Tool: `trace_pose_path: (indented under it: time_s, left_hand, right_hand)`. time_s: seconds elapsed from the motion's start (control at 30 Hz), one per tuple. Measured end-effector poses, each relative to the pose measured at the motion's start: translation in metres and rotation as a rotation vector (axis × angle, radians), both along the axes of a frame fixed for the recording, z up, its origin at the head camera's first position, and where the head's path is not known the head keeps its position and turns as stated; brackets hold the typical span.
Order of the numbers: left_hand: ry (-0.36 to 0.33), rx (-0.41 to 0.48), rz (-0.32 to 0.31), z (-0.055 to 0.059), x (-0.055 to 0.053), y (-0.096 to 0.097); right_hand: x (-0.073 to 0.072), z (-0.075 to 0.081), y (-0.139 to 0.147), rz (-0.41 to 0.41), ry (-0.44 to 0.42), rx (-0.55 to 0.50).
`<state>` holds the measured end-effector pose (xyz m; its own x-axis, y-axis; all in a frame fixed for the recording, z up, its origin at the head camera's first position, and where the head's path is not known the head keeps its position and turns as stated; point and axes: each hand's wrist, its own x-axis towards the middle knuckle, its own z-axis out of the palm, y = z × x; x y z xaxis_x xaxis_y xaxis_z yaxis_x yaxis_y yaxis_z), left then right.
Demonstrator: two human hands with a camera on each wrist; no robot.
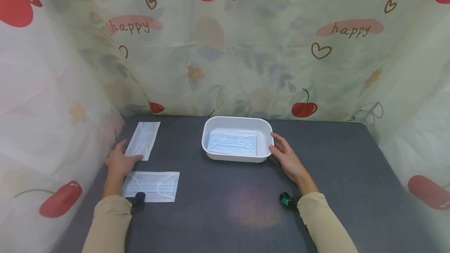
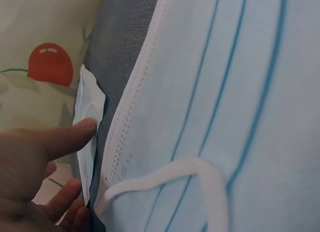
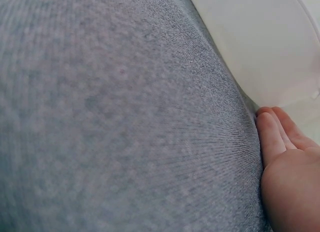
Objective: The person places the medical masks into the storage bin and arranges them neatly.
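At the left, my left hand (image 1: 120, 162) reaches over the near end of a light blue face mask (image 1: 145, 138), thumb and fingers spread to its opposite edges. In the left wrist view the thumb (image 2: 75, 137) touches that mask. Below the wrist lies another face mask (image 1: 158, 186), ear loops up, partly covered by the wrist camera. My right hand (image 1: 287, 161) rests its fingertips against the right end of a white plastic tray (image 1: 236, 158); the right wrist view shows its fingers (image 3: 272, 134) fairly straight along the tray's side. Inside the tray lies a face mask (image 1: 232, 143).
The dark grey table (image 1: 218, 206) meets a printed fabric curtain (image 1: 246, 81) at the back, with more fabric rising on both sides. Small wrist cameras sit on both wrists, below beige sleeves.
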<state>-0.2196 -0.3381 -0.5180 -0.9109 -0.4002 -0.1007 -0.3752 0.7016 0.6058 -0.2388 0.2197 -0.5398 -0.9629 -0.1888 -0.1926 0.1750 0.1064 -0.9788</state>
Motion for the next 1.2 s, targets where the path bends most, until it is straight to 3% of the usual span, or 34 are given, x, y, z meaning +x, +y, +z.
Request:
trace_pose_path:
  time_s: [0.43, 0.6, 1.0, 1.2]
  left_hand:
    - [-0.013, 0.020, 0.072, 0.0001, -0.0031, 0.0013]
    - [-0.021, 0.071, 0.104, 0.0027, -0.0035, 0.0039]
    - [-0.039, 0.139, 0.095, 0.0041, -0.0082, 0.0057]
    - [0.006, 0.125, 0.102, 0.0056, -0.0087, 0.0079]
  right_hand:
    - [0.0012, -0.0006, 0.0002, 0.001, 0.003, 0.015]
    - [0.0017, 0.0006, 0.0002, 0.001, 0.007, 0.017]
    - [0.0004, 0.0008, 0.0010, 0.002, 0.002, 0.010]
    - [0.0018, 0.0020, 0.0001, -0.001, -0.003, 0.005]
